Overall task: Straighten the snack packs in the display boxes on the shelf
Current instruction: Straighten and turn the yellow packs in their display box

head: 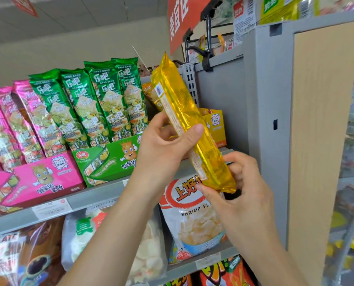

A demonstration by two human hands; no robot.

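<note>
Far left of the yellow box [215, 125] stands the pink box [37, 178], its packs leaning left. Next comes the green box [108, 159], just left of the yellow box on the same shelf [101, 195], with green packs [101, 100] upright in close rows. In front of the yellow box's left half is the left hand [161, 139]. Its grip pinches the pack [180, 104] near mid-length, thumb on the near edge and fingers behind. The pack is held in the air in front of the yellow box, not yet in it. Its long axis slants from a top end up and left of the box to a bottom end below and in front of the box. A second pack [150, 93] shows just behind it, at the yellow box's left side, tilted left. Below and slightly right of the yellow box, the right hand [242, 182] curls its fingers round the pack's bottom end, so that grip is also closed on the pack. The box mouth lies behind and above that bottom end. The move therefore probably turns on lifting the bottom end to the opening while the left hand swings the top to the right until the pack is upright. The right hand is nearer the end that must go in first. Just right of the yellow box stands the grey post [265, 120], which leaves little room on that side.
</note>
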